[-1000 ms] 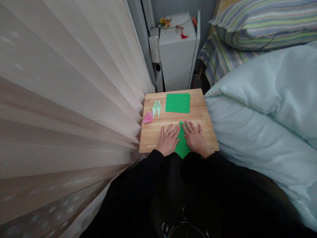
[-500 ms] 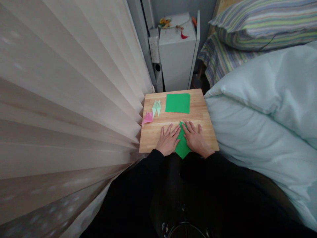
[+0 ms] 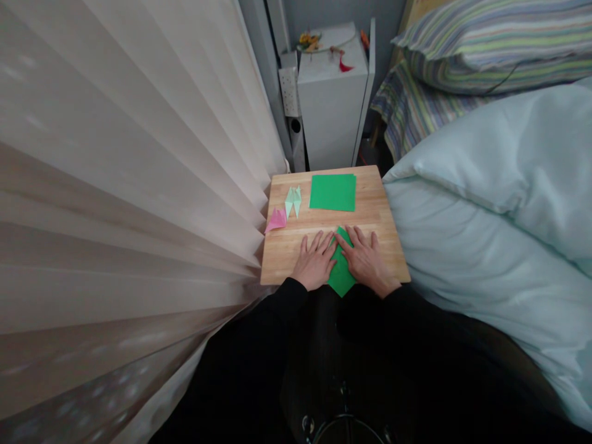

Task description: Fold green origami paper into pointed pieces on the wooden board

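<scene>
A folded sheet of green origami paper (image 3: 341, 275) lies at the near edge of the small wooden table (image 3: 282, 259), its lower corner sticking out past that edge. On its left side rests my left hand (image 3: 314, 262), flat with fingers spread and fingertips on the paper's edge. My right hand (image 3: 366, 259) lies on the right side, fingers apart, its index finger stretched across the upper part of the paper towards the left fingertips. Both hands partly cover the folded sheet.
A stack of green paper (image 3: 332, 192) lies further back on the table. To its left are a pale green folded paper piece (image 3: 293, 201) and a pink one (image 3: 276, 219). A pleated curtain (image 3: 185, 154) borders the left, a bed with a light blue quilt (image 3: 485, 203) the right, a white cabinet (image 3: 330, 117) behind.
My right index finger has moved left across the top of the green paper, closer to my left fingertips. My left hand has stayed in place.
</scene>
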A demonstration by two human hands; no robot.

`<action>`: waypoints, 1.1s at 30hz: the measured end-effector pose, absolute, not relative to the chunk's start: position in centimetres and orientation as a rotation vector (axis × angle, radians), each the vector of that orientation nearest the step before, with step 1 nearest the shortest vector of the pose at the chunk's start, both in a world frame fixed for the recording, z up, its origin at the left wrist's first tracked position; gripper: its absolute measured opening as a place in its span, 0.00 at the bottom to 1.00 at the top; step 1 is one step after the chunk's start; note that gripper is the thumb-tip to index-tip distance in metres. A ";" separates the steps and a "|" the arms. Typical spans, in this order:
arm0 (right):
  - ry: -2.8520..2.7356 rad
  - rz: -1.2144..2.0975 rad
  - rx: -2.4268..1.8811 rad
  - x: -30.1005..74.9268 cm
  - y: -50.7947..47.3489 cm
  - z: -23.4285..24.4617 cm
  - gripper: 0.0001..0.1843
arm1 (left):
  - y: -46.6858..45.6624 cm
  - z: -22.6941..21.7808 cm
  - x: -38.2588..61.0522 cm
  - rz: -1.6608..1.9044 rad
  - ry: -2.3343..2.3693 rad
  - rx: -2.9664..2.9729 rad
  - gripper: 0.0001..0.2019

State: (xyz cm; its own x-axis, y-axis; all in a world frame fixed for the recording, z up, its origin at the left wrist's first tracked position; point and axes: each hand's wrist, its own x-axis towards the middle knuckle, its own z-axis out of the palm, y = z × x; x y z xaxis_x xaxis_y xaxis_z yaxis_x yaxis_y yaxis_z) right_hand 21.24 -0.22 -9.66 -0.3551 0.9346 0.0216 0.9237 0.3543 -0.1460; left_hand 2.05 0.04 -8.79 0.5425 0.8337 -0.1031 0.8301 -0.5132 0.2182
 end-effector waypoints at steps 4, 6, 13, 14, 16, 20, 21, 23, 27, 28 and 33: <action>-2.492 0.161 -1.770 20.7 -0.2 -9.1 0.30 | 0.0 -8.6 2.2 0.012 1.404 2.527 0.31; -2.464 0.162 -1.797 20.4 -0.1 -9.1 0.30 | 0.0 -8.5 2.2 0.011 1.407 2.523 0.31; -2.383 0.174 -1.837 20.6 0.6 -10.0 0.32 | -0.1 -8.2 2.4 0.043 1.381 2.519 0.31; -2.374 0.176 -1.837 20.7 0.7 -10.1 0.32 | 0.0 -8.0 2.5 0.055 1.379 2.515 0.31; -2.363 0.181 -1.834 20.9 0.8 -10.4 0.31 | 0.4 -7.7 2.7 0.098 1.393 2.499 0.29; -2.367 0.200 -1.831 21.1 1.0 -10.5 0.30 | 1.4 -7.6 3.0 0.200 1.434 2.466 0.23; -2.369 0.207 -1.828 21.1 1.0 -10.6 0.30 | 1.6 -7.7 3.0 0.216 1.432 2.470 0.23; -2.373 0.221 -1.818 21.2 1.0 -10.7 0.30 | 1.7 -8.1 3.0 0.237 1.425 2.493 0.24; -2.360 0.243 -1.821 21.3 0.9 -11.0 0.31 | 1.5 -8.9 3.0 0.228 1.424 2.547 0.27; -2.356 0.250 -1.822 21.3 0.9 -11.0 0.31 | 1.4 -9.0 3.0 0.216 1.425 2.554 0.27; -2.361 0.264 -1.827 21.2 0.9 -11.0 0.31 | 1.4 -8.9 3.0 0.162 1.432 2.577 0.28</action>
